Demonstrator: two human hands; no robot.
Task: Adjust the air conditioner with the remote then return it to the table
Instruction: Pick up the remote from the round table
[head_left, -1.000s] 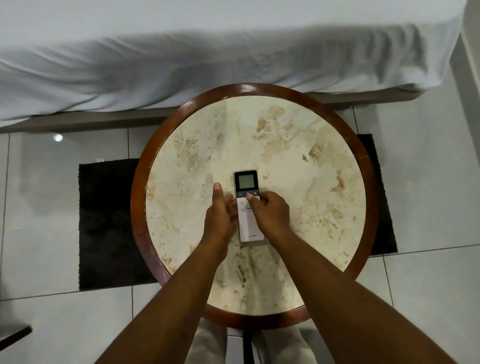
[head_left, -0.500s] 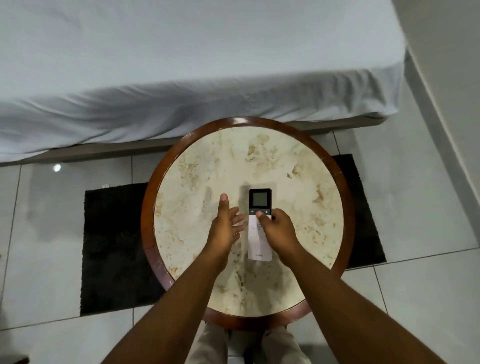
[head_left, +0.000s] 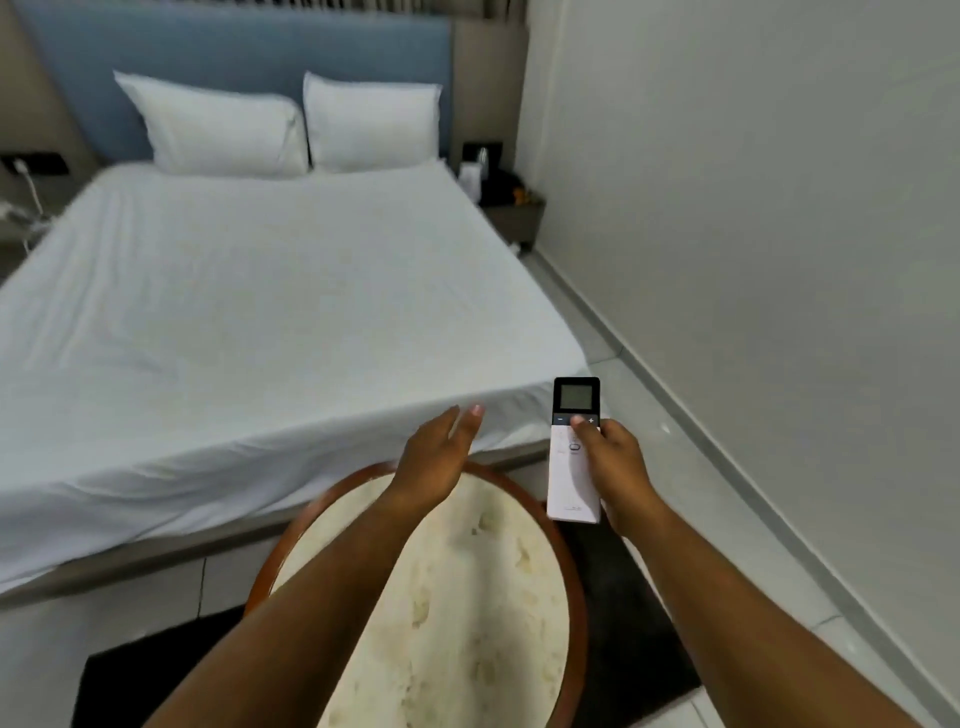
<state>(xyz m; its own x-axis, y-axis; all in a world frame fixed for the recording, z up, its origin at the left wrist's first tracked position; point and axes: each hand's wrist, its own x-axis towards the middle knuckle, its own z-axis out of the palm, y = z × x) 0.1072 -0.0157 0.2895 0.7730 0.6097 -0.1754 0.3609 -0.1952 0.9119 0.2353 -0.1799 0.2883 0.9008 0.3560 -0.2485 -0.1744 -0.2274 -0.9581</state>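
Note:
My right hand holds the white air conditioner remote upright in the air, thumb on the dark button strip below its small screen. The remote hangs over the right rim of the round marble-topped table. My left hand floats open and empty above the table's far edge, fingers apart, to the left of the remote. No air conditioner is in view.
A bed with a white sheet and two pillows fills the space beyond the table. A plain wall runs along the right. A dark rug lies under the table, and a nightstand stands at the far corner.
The remote has left the tabletop and risen in my right hand. My left hand let go of it and opened. The view has tilted up from the table to the bed.

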